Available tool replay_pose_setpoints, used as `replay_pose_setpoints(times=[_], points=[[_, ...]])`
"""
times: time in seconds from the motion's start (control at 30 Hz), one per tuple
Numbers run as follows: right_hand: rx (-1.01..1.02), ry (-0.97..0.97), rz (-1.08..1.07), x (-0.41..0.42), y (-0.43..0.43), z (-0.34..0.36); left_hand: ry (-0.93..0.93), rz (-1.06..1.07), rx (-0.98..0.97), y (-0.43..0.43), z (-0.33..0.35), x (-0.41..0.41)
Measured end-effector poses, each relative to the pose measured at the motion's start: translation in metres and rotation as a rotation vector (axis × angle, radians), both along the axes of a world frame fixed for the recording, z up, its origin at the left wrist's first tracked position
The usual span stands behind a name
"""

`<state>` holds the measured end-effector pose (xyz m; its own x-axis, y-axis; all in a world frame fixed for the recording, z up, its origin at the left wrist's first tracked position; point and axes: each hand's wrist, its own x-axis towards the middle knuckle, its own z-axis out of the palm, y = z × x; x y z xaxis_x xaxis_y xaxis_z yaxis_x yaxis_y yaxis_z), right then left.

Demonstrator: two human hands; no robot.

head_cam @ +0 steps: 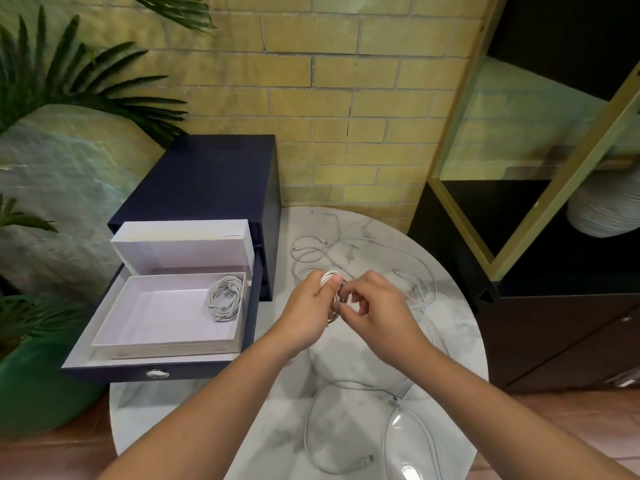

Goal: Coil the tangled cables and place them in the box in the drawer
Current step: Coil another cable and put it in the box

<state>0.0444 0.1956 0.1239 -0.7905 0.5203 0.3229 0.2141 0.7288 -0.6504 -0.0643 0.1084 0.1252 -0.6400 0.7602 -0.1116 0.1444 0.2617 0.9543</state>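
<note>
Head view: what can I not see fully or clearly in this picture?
Coil: head view, mostly hidden by fingers of left hand and right hand.
Near cable: head view, runs off the bottom edge.
Far plug: head view, too small to identify.

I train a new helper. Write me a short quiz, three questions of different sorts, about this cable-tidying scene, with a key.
1. True or false: the white box in the open drawer already holds one coiled cable.
2. Which hand holds the half-wound coil with its thumb on top? A) left hand B) right hand
3. Fill in: loose cables lie on the round ____ table.
Key: 1 true; 2 A; 3 marble.
</note>
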Motion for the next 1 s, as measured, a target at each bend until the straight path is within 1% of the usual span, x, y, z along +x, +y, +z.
replay_pose_setpoints(times=[0.07,0.17,0.2,0.23,0.3,0.33,0.37,0.43,0.53,0.6,0.87,1.0], points=[[-0.032,-0.015,-0.002,-0.003,0.0,-0.004,-0.062,-0.005,0.021,0.001,-0.001,0.002],[-0.179,-0.029,-0.018,-0.005,0.002,-0.002,-0.08,-0.015,0.042,0.0,-0.002,0.001],[-0.252,-0.04,-0.02,-0.005,0.003,-0.001,-0.068,-0.019,0.045,0.0,-0.002,0.0],[-0.369,-0.048,-0.019,-0.005,0.004,0.002,-0.041,-0.027,0.044,-0.001,-0.002,-0.002],[-0.673,-0.054,0.002,-0.003,0.006,0.008,0.053,-0.06,0.03,-0.002,-0.002,-0.004],[-0.789,-0.058,0.018,-0.002,0.007,0.011,0.091,-0.077,0.026,-0.003,-0.002,-0.005],[-0.853,-0.065,0.037,-0.001,0.009,0.014,0.109,-0.092,0.029,-0.004,-0.002,-0.005],[-0.903,-0.069,0.077,0.002,0.011,0.018,0.099,-0.12,0.032,-0.006,-0.002,-0.007],[-0.907,-0.08,0.077,0.006,0.012,0.025,0.119,-0.16,-0.013,-0.009,-0.003,-0.011],[-0.866,-0.131,0.071,0.01,0.014,0.027,0.151,-0.185,-0.034,-0.011,-0.004,-0.013],[-0.539,-0.377,0.049,0.015,0.02,0.039,0.24,-0.22,-0.042,-0.014,-0.005,-0.009],[-0.36,-0.436,0.028,0.013,0.024,0.042,0.209,-0.184,-0.027,-0.014,-0.005,-0.008]])
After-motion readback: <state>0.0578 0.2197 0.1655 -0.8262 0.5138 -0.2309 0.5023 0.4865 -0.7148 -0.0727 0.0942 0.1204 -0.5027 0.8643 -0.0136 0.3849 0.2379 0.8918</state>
